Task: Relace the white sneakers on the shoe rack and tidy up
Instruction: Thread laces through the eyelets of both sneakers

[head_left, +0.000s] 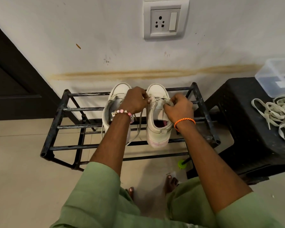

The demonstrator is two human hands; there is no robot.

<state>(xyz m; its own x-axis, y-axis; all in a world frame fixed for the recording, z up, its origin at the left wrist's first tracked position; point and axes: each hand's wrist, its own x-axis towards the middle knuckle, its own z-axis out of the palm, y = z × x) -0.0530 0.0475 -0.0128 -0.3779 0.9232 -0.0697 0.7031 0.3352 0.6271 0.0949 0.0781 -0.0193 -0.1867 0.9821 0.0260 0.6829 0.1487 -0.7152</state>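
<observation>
Flat pale lace (161, 99), smooth sneaker (157, 116)

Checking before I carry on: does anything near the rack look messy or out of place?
Yes. A tangled heap of loose laces sprawls on the black stool right of the shoe rack, and a brownish streak stains the wall above it.

sneakers: 2, white; left sneaker (113, 106), right sneaker (157, 112), side by side on rack
hands: 2; left hand (135, 100), right hand (179, 107)
bracelets: 2; bead bracelet (123, 112), orange cord (184, 121)
rack (56, 125): 1, black
stool (247, 125): 1, black
loose laces (278, 116): one tangled pile, number of laces cannot be told
tub (276, 74): 1, clear plastic
socket (165, 19): 1
bare feet: 2; left foot (131, 191), right foot (171, 182)
</observation>
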